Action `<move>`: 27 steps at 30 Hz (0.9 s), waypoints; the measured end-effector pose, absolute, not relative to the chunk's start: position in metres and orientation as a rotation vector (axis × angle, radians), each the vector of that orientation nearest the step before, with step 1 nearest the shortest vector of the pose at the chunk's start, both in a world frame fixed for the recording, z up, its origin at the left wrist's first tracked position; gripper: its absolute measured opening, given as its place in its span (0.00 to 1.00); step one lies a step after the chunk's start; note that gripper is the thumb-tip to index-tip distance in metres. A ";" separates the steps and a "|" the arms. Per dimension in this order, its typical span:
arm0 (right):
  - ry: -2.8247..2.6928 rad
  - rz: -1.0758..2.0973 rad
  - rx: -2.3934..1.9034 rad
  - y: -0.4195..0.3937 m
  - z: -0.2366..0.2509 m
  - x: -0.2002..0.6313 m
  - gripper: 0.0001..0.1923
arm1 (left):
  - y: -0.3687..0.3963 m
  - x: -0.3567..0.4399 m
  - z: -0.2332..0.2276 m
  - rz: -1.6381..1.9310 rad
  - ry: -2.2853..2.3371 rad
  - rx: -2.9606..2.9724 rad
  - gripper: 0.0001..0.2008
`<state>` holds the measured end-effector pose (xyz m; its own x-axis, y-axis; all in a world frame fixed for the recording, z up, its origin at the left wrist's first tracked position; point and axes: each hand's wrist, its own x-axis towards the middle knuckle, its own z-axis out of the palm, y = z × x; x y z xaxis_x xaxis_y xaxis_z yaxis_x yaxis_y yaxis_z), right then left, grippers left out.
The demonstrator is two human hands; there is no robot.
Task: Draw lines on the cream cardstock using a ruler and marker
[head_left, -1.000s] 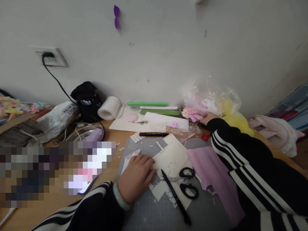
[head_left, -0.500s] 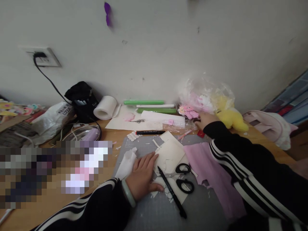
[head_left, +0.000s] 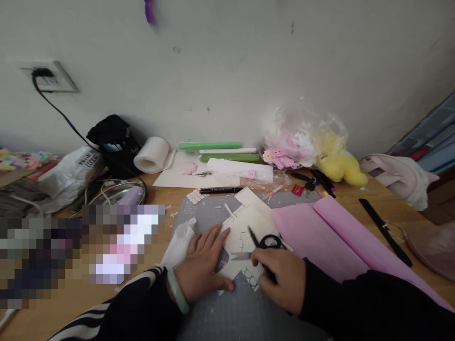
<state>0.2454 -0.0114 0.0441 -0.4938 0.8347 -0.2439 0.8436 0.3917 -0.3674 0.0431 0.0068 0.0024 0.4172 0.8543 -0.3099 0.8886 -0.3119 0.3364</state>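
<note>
My left hand, with a pale bangle on its wrist, lies flat with fingers spread at the left edge of cream paper pieces. Drawn outlines show on the paper. My right hand is closed around a black pen, whose thin tip points up and left over the paper. Under and beside these fingers lie black-handled scissors; one loop and a blade pointing left show, the rest is covered. Crumpled white paper sits left of my left hand. Everything rests on a grey cutting mat.
Pink paper spreads to the right. Behind the mat are an orange-tipped marker, green rolls, a white paper roll, keys and a yellow plush toy. A black strip lies far right.
My right hand has come back from the keys at the rear to the papers and closed on the pen, which has shifted up and right. The scissor blade now shows. My left hand stays flat.
</note>
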 end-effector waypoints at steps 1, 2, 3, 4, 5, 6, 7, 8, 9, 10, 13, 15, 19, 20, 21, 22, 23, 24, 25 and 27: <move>2.635 -0.709 1.605 -0.010 0.045 0.251 0.13 | 0.007 0.042 0.001 -0.099 1.479 2.225 0.55; 2.668 -0.704 1.648 -0.010 0.044 0.256 0.13 | 0.006 0.042 0.000 -0.097 1.478 2.226 0.54; 2.711 -0.690 1.711 -0.009 0.042 0.261 0.15 | 0.007 0.042 -0.001 -0.093 1.476 2.228 0.54; 2.741 -0.664 1.763 -0.009 0.039 0.266 0.17 | 0.007 0.041 -0.002 -0.089 1.473 2.231 0.54; 2.753 -0.637 1.789 -0.008 0.035 0.271 0.20 | 0.007 0.041 -0.002 -0.086 1.469 2.234 0.54; 2.753 -0.613 1.784 -0.007 0.031 0.275 0.23 | 0.007 0.041 -0.002 -0.085 1.465 2.237 0.54; 2.746 -0.595 1.749 -0.006 0.027 0.279 0.23 | 0.008 0.041 -0.002 -0.086 1.459 2.240 0.54; 2.734 -0.579 1.716 -0.005 0.024 0.283 0.22 | 0.008 0.040 -0.002 -0.090 1.452 2.243 0.54; 2.724 -0.562 1.695 -0.003 0.021 0.287 0.19 | 0.009 0.040 -0.002 -0.098 1.443 2.244 0.53; 2.712 -0.540 1.694 -0.001 0.020 0.291 0.15 | 0.009 0.039 -0.002 -0.111 1.433 2.245 0.53; 2.652 -0.457 1.774 0.007 0.018 0.304 0.09 | 0.009 0.037 -0.002 -0.155 1.411 2.240 0.53; 2.621 -0.426 1.835 0.015 0.016 0.313 0.08 | 0.008 0.035 -0.001 -0.189 1.409 2.229 0.54; 2.550 -0.361 2.011 0.043 0.012 0.332 0.07 | 0.006 0.037 0.010 -0.297 1.401 2.191 0.53; 2.521 -0.329 2.060 0.050 0.011 0.336 0.06 | 0.006 0.038 0.014 -0.325 1.394 2.184 0.52; 2.495 -0.295 2.101 0.058 0.012 0.339 0.05 | 0.005 0.040 0.018 -0.353 1.387 2.179 0.52; 2.468 -0.257 2.134 0.064 0.013 0.341 0.04 | 0.004 0.041 0.021 -0.383 1.382 2.177 0.52; 2.449 -0.219 2.159 0.068 0.015 0.341 0.03 | 0.003 0.043 0.025 -0.416 1.382 2.173 0.51; 2.439 -0.184 2.173 0.071 0.018 0.341 0.02 | 0.001 0.044 0.027 -0.448 1.384 2.166 0.51; 2.440 -0.157 2.172 0.070 0.021 0.339 0.01 | -0.001 0.044 0.028 -0.471 1.387 2.160 0.52; 2.481 -0.164 2.109 0.064 0.027 0.334 0.01 | -0.006 0.043 0.027 -0.487 1.390 2.155 0.53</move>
